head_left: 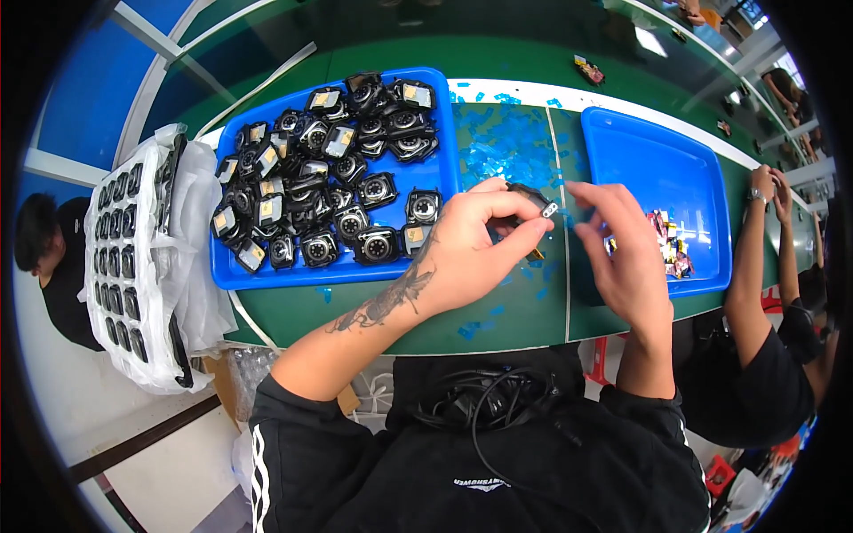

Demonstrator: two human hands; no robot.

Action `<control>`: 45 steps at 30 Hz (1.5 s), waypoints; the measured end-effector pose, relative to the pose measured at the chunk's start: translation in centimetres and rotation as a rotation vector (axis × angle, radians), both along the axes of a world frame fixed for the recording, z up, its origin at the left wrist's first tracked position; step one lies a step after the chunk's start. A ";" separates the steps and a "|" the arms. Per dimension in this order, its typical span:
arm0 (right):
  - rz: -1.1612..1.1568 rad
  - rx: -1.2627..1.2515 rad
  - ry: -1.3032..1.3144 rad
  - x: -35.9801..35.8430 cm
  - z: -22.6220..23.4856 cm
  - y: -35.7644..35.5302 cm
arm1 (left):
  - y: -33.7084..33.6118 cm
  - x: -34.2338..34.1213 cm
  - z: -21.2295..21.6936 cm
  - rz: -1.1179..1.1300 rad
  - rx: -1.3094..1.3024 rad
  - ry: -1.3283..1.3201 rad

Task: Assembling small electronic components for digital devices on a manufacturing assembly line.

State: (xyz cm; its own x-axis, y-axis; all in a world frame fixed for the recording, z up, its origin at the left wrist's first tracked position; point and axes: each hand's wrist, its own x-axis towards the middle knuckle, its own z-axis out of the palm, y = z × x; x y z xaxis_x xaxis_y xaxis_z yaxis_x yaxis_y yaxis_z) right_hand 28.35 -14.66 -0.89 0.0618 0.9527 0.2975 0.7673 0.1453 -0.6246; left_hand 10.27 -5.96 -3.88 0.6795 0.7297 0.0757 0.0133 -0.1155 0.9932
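My left hand (pixel 480 244) pinches a small black watch case (pixel 531 199) between thumb and fingers, tilted with a pale two-holed part facing right. Most of its body is hidden by the fingers. Just to the right of it, my right hand (pixel 629 266) hovers with fingers apart and slightly curled, holding nothing I can see. Beyond both hands, many small blue film pieces (pixel 502 142) lie scattered on the green table (pixel 426 324). A little yellow bit (pixel 536 255) shows beneath the watch case.
On the left stands a blue tray (pixel 450 147) heaped with black watch cases (pixel 351 222). A second blue tray (pixel 644 147) at right holds small colourful parts (pixel 671 249). White packaging trays (pixel 160 258) with black pieces are stacked far left. A co-worker's arms (pixel 755 231) rest at right.
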 end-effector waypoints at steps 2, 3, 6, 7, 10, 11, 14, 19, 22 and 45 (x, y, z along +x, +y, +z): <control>0.001 -0.033 0.032 -0.1 -0.4 0.2 | -0.1 -0.2 0.1 -0.042 -0.095 -0.018; 0.055 -0.038 0.261 -0.2 -1.0 0.2 | -0.1 -0.3 0.1 -0.084 -0.195 -0.034; 0.142 -0.030 0.583 -0.6 -1.6 0.2 | 0.2 -0.7 0.4 -0.204 -0.276 -0.064; 0.175 0.014 0.556 -0.5 -2.3 0.4 | 0.3 -0.7 0.4 -0.250 -0.305 -0.077; 0.239 0.140 0.665 -0.2 -2.5 0.5 | 0.2 -0.6 0.5 -0.260 -0.352 -0.107; 0.244 0.138 0.665 0.0 -2.6 0.5 | 0.0 -0.4 0.6 -0.224 -0.402 -0.184; 0.193 0.175 0.853 0.6 -2.5 0.0 | 0.3 0.1 -0.1 -0.003 -0.385 -0.286; 0.175 0.096 0.928 0.5 -2.3 -0.2 | 0.5 -0.1 -1.0 0.150 -0.239 -0.314; 0.115 0.040 0.905 0.4 -2.3 -0.2 | 0.7 -0.4 -0.3 0.129 -0.250 -0.254; -0.106 0.056 0.269 -2.6 0.0 1.0 | -0.4 0.0 -0.3 -0.039 -0.265 -0.351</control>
